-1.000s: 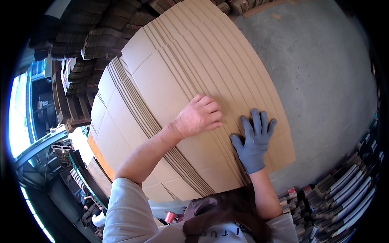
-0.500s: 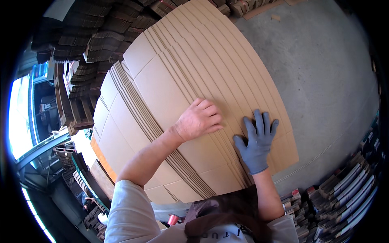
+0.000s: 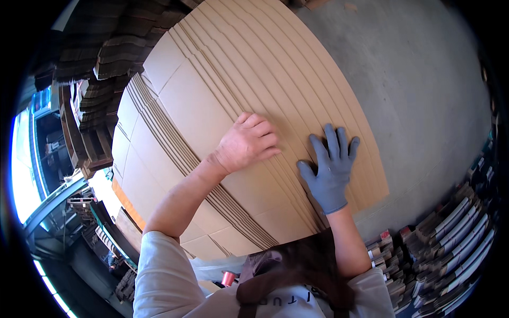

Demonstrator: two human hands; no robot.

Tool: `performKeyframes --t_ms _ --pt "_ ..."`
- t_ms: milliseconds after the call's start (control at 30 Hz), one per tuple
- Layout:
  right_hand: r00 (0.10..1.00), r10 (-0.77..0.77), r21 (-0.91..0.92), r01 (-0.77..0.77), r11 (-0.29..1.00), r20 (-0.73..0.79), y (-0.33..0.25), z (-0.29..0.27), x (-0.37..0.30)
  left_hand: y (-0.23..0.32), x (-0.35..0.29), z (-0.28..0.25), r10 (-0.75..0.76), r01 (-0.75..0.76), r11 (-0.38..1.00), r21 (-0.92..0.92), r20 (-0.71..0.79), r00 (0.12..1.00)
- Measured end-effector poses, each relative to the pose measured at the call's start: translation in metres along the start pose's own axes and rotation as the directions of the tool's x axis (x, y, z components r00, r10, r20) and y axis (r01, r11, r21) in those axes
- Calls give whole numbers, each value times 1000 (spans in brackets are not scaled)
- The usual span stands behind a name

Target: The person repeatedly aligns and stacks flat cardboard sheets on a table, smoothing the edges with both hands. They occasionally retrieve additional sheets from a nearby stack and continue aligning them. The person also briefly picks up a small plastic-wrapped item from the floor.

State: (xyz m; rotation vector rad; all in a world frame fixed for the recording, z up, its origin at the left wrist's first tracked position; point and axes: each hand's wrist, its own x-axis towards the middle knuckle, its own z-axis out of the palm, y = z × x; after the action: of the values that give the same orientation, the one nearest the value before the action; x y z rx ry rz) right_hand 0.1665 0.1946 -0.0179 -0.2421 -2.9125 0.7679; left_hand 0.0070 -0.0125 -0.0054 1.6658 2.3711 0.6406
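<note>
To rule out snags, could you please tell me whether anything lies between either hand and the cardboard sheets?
Only the grey glove on the right hand; nothing visible separates the bare left hand from the cardboard sheets.

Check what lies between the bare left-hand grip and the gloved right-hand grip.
Just overlapping cardboard sheets with stepped edges, in the head view; no separate object shows between the left-hand grip and the right-hand grip.

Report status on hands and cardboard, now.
Left hand bare, curled at the cardboard sheets; grip hidden. Right hand gloved, spread on them. Sheets fanned in overlapping layers. Nothing seen blocking either hand.
</note>
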Motion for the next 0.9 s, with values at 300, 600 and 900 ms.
performKeyframes --t_ms 300,600,900 --pt "1000 -5 13 5 1000 -5 2 2 0 -1 1 -3 15 -15 1000 9 2 1000" --pt "999 8 0 -8 1000 40 -27 12 -2 -3 -4 -9 19 -18 1000 20 -64 998" --pt "999 -8 0 8 1000 42 -21 15 -4 -11 -5 -10 5 -5 1000 -16 5 1000"
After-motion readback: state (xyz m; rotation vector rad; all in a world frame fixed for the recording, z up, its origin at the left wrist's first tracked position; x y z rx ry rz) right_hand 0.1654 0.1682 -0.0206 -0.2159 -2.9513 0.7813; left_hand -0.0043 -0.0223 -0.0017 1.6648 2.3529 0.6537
